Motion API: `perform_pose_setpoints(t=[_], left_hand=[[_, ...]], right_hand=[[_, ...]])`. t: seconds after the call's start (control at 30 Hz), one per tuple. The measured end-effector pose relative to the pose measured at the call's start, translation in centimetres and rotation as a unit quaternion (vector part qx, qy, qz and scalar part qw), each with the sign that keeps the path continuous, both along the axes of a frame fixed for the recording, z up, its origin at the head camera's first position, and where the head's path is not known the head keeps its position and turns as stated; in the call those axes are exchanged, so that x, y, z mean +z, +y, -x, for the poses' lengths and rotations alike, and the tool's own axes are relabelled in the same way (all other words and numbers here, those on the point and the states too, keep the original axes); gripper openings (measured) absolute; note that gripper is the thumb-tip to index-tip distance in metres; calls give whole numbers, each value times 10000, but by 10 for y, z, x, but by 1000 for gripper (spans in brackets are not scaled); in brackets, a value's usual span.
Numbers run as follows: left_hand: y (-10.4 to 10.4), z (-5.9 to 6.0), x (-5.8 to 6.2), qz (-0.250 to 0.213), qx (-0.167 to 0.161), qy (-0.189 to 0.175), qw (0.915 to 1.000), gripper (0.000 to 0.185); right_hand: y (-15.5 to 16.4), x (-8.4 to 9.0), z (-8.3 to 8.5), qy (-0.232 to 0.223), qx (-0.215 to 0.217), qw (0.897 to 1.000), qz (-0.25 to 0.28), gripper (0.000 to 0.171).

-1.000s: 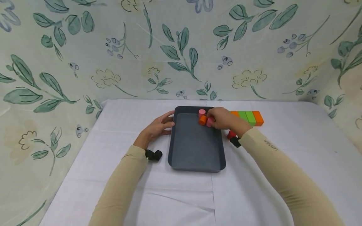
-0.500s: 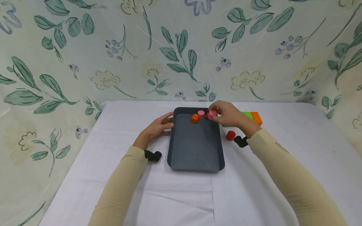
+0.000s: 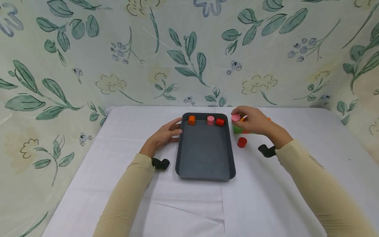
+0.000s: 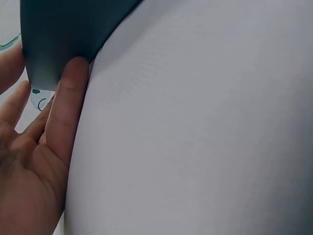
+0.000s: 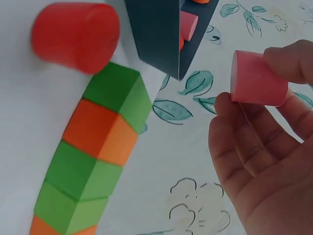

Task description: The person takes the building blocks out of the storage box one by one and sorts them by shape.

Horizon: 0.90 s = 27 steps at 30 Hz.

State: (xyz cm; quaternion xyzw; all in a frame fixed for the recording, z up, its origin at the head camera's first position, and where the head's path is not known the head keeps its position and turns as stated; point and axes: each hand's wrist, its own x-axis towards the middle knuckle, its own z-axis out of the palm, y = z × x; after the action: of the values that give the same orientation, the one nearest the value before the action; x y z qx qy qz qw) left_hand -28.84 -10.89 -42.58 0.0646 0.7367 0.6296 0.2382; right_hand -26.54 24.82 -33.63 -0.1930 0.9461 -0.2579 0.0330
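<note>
Carrying a small pink wooden cylinder (image 3: 235, 118), pinched in right-hand fingers (image 5: 288, 61), away from the dark grey tray (image 3: 205, 171) steadied by relaxed left fingers (image 3: 172, 126); next, probably setting it down carefully beside the green and orange blocks (image 5: 98, 152).

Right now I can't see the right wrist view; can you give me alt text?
Right hand pinches a pink cylinder beyond the dark tray. A red cylinder lies by a row of green and orange blocks on white cloth.

- Right sleeve (image 3: 316, 164): small dark print on the forearm, too tiny and blurred to read.
- Blocks, cylinders, tray, cloth and leafy backdrop: no lettering, numbers or signs to be read in any view.
</note>
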Motion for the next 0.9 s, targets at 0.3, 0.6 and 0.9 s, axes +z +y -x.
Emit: perform_pose_setpoints(t=[0.3, 0.6, 0.9], left_hand=[[2, 1, -1, -48, -22, -4, 10000, 67], [0, -1, 1, -187, -45, -11, 9998, 67], [1, -1, 1, -175, -25, 17, 9998, 67]], right_hand=[[38, -4, -28, 194, -145, 9997, -89, 36], [72, -20, -54, 334, -172, 9990, -229, 39], [90, -35, -65, 198, -460, 9987, -110, 42]])
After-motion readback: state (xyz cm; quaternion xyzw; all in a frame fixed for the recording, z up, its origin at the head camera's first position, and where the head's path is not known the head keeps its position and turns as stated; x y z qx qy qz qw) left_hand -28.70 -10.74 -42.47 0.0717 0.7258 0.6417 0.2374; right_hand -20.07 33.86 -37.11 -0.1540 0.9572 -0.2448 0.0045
